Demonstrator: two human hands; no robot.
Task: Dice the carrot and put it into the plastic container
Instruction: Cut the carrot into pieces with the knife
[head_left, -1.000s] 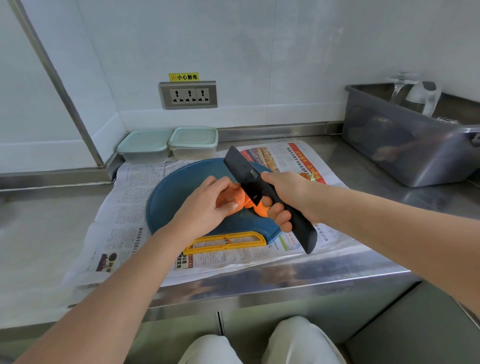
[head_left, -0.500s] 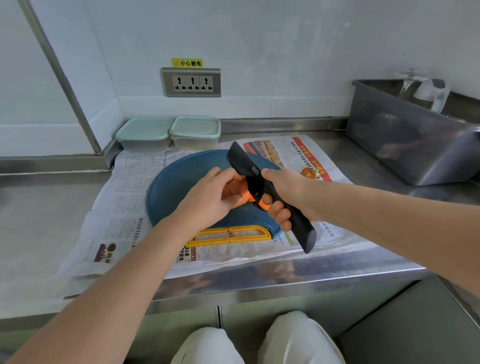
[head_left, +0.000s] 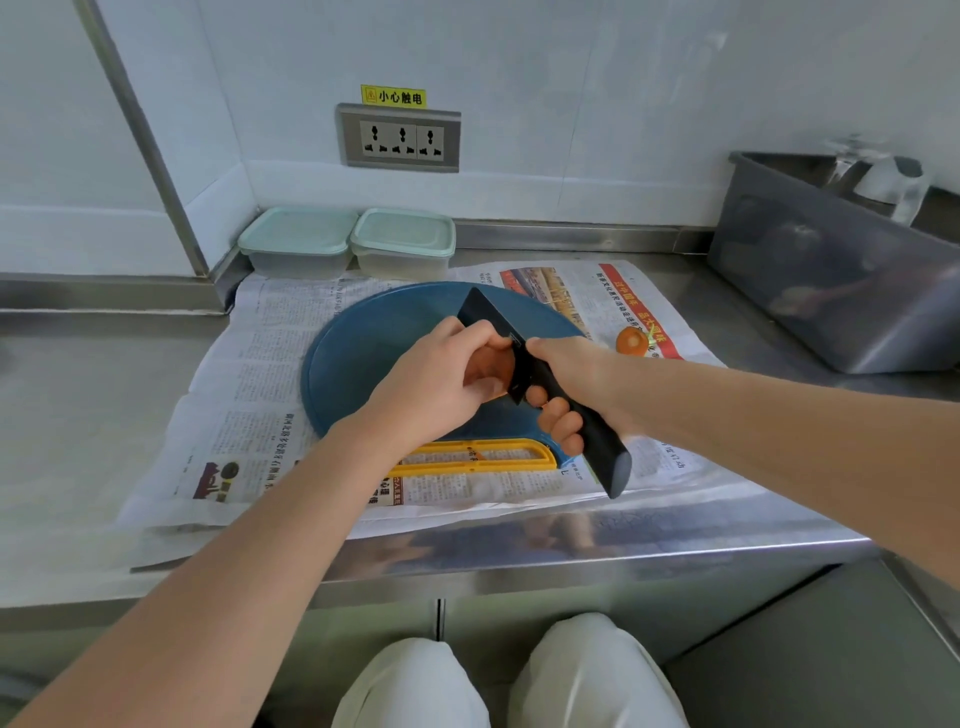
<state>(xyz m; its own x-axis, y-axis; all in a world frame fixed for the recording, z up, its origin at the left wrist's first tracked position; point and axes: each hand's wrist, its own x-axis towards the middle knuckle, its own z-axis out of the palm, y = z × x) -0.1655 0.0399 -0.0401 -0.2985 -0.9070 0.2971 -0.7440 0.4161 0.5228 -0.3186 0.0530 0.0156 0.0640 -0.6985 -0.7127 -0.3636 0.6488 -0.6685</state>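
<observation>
My right hand (head_left: 563, 384) grips the handle of a black knife (head_left: 488, 319), whose blade stands over the round blue cutting board (head_left: 358, 358). My left hand (head_left: 436, 384) curls round the orange carrot (head_left: 491, 366) on the board, pressed against the left side of the blade. Most of the carrot is hidden under my fingers. Two plastic containers with pale green lids (head_left: 298, 241) (head_left: 402, 239) sit side by side against the back wall, both closed.
Newspaper (head_left: 249, 374) covers the steel counter under the board. A yellow handle (head_left: 472, 457) juts from the board's near edge. A carrot end piece (head_left: 631, 340) lies on the paper at right. A grey tub (head_left: 831, 270) stands at far right.
The knife has swung closer to upright and nearer my left hand. My left fingers have closed further over the carrot, hiding more of it.
</observation>
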